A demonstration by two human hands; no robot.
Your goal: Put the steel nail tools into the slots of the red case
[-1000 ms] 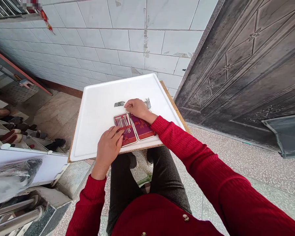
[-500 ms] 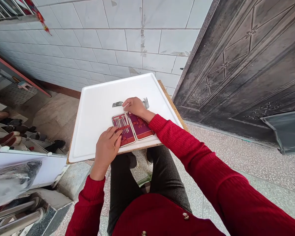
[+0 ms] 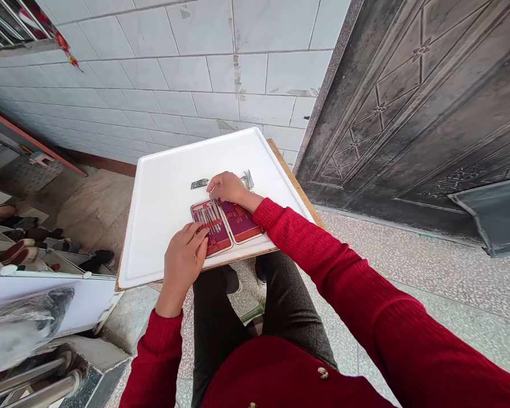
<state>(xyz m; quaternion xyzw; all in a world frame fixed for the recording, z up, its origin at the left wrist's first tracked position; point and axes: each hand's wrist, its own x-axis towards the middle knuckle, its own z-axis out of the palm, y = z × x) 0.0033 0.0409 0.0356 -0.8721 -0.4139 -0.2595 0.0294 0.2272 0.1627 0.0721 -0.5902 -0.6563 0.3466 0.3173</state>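
Note:
A manicure case (image 3: 244, 231) lies open like a book on a white board (image 3: 165, 192), its lining purple and red. Slim metal manicure tools (image 3: 208, 214) stand side by side under a strap in its left half. My left hand (image 3: 182, 258) holds that half at its left edge, fingers bent over the strap and thumb lower down. Above the spine, my right hand (image 3: 225, 187) pinches the top end of a slim metal tool (image 3: 213, 196), whose lower part is among the others. The right hand covers the upper part of the right half.
Behind the case, a dark patterned flat piece (image 3: 199, 183) and some metal clippers or similar tools (image 3: 249, 179) lie on the board. A tiled wall (image 3: 153, 73) rises behind, with a dark metal door (image 3: 386, 113) on the right. Shoes (image 3: 23, 252) fill a rack on the left.
The view has shifted slightly. My right hand stays pinched at the top of the tool, which seems to sit a little lower in the case. My left hand keeps its place on the case.

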